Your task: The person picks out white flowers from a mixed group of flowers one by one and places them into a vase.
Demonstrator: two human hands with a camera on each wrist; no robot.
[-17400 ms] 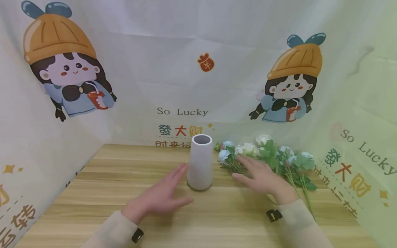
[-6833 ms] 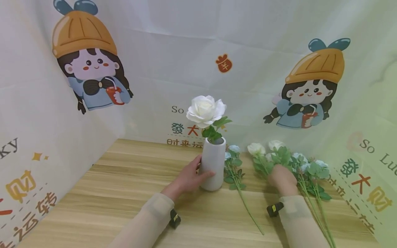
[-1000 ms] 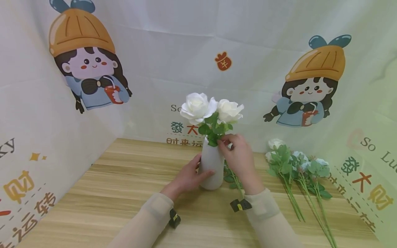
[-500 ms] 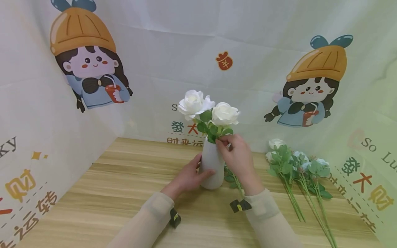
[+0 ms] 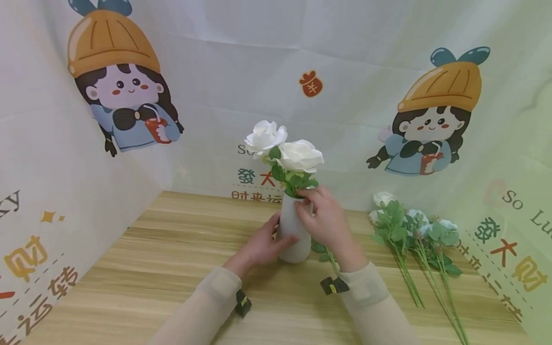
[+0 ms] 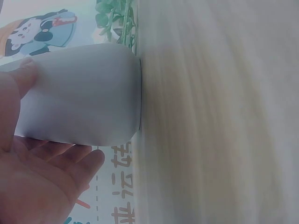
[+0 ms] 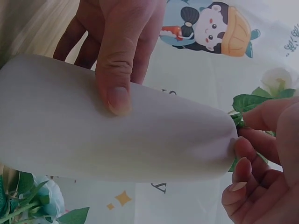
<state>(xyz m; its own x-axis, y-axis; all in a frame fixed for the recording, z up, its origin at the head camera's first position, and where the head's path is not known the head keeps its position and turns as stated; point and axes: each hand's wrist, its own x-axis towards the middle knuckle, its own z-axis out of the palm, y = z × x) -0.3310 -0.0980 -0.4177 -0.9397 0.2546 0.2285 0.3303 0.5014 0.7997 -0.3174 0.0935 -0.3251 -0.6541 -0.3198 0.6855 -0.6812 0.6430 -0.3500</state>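
Note:
A tall, pale vase (image 5: 294, 239) stands upright on the wooden table in the head view. My left hand (image 5: 260, 247) grips its lower body; in the left wrist view, the thumb and fingers lie on opposite sides of the vase (image 6: 88, 93). Two white roses rise from the mouth: one rose (image 5: 264, 136) leans left and the other rose (image 5: 301, 156) sits lower, in front and to the right. My right hand (image 5: 331, 220) is at the rim, fingertips pinching the second rose's leafy stem (image 7: 239, 122). The stem ends are hidden inside the vase.
Behind the right forearm lies a leafy stem (image 5: 329, 256), mostly hidden. On the table's right side lie several artificial flowers: a white rose (image 5: 384, 199) and pale blue flowers (image 5: 447, 226), stems toward me. A printed cloth (image 5: 228, 86) hangs behind the wooden table (image 5: 142, 268).
Since 17 seconds ago, two white roses have come into the vase. Over the last second, the right rose has shifted left and both blooms lean further left. The left hand keeps its grip.

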